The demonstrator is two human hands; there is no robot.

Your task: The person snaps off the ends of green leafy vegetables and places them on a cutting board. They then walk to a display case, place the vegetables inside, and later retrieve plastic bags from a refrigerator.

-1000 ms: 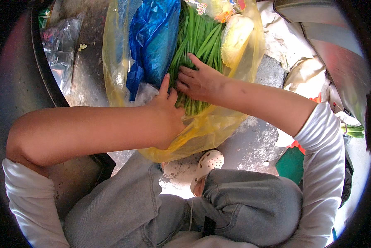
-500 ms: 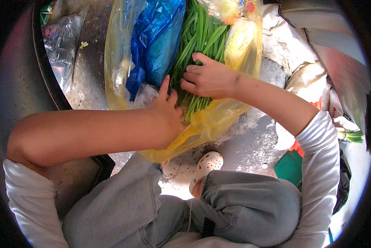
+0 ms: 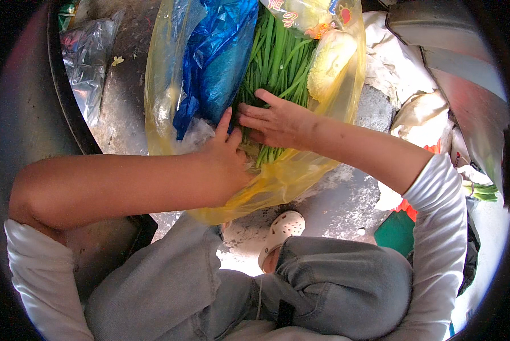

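Observation:
A translucent yellow plastic bag [image 3: 278, 184] lies wide open in front of me. Inside it, a bundle of long thin green stalks [image 3: 278, 54], like chives, runs between a shiny blue plastic bag [image 3: 218, 68] and a pale napa cabbage [image 3: 330, 63]. My right hand [image 3: 279, 122] rests over the lower stalks, fingers stretched and apart, gripping nothing that I can see. Close by, my left hand [image 3: 228, 156] reaches into the bag's near side, index and middle fingers extended beside the blue bag; its lower fingers are partly hidden. Crumpled clear plastic [image 3: 197, 135] sits next to it.
A clear plastic bag [image 3: 87, 65] lies on the worn floor at far left, near a dark curved edge [image 3: 62, 108]. White cloth-like material [image 3: 394, 54] and a metal surface [image 3: 419, 25] stand at right. My clog [image 3: 286, 227] is below the bag; a green object [image 3: 395, 234] lies right.
My right hand has moved slightly down and left over the stalks, its curled fingers now straighter. My left hand has barely moved. The view has shifted slightly.

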